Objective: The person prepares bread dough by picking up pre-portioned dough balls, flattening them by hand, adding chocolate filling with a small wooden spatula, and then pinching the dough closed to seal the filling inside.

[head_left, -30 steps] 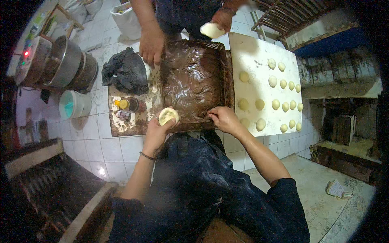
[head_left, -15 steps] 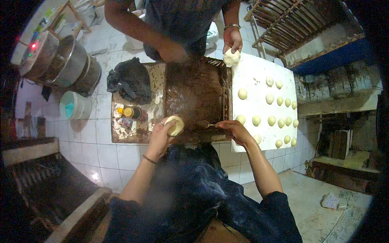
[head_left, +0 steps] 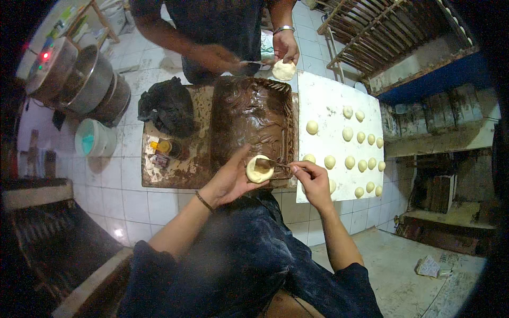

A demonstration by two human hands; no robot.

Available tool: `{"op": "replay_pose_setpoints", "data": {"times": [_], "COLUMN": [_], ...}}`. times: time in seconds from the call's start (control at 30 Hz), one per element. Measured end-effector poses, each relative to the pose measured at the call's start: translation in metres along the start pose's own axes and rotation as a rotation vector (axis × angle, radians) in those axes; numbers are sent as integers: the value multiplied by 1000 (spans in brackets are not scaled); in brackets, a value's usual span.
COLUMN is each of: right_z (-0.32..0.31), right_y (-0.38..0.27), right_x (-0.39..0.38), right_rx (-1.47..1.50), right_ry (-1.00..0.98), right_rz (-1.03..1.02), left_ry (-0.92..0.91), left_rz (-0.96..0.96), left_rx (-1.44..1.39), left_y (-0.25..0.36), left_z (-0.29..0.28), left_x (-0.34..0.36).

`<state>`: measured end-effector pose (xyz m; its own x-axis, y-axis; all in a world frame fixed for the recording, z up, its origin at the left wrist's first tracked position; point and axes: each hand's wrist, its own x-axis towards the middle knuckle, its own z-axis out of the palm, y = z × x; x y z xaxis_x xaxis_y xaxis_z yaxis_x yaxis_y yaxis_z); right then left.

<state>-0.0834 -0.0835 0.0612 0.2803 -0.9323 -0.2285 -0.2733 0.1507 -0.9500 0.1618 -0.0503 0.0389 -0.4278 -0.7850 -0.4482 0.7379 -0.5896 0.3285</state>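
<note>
My left hand (head_left: 233,179) cradles a round, hollowed piece of dough (head_left: 259,178) at the near edge of a tray (head_left: 291,127) of dark brown filling (head_left: 249,119). My right hand (head_left: 314,183) is closed round the handle of a spoon (head_left: 265,165), whose brown-coated end sits in the dough's hollow. Several dough balls (head_left: 330,161) lie in rows on a white board (head_left: 334,100) to the right. Across the tray, another person's hand (head_left: 286,46) holds a flattened dough piece (head_left: 283,69); their other hand holds a thin utensil.
A black plastic bag (head_left: 167,106) and a yellow-capped bottle (head_left: 165,147) are on the worktop left of the tray. A pale bucket (head_left: 95,138) and metal bowls (head_left: 87,77) stand farther left. A wooden slatted rack (head_left: 371,32) is at the far right.
My left hand has moved right with the dough, turning it upward. The spoon has gone from the filling into the dough's hollow. The other person's dough has shifted left.
</note>
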Motion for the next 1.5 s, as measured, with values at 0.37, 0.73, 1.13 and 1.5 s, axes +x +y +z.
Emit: {"op": "replay_pose_setpoints", "data": {"times": [0.37,0.73,1.13,1.5], "right_z": [3,-5,38,23], "right_y": [13,47,-15,-20], "right_x": [-28,-17,-17,-21], "right_rx": [-677,-866,-316,-160], "right_ry": [47,165,-45,101], "right_rz": [-716,-467,-415,-447], "left_ry": [-70,206,-36,-114], "left_rz": [-180,94,145,136], "left_rx": [-151,47,15,202], "left_y": [-4,12,-7,-3], "left_z": [-23,-32,26,40], "left_x": [5,-11,-20,-36]}}
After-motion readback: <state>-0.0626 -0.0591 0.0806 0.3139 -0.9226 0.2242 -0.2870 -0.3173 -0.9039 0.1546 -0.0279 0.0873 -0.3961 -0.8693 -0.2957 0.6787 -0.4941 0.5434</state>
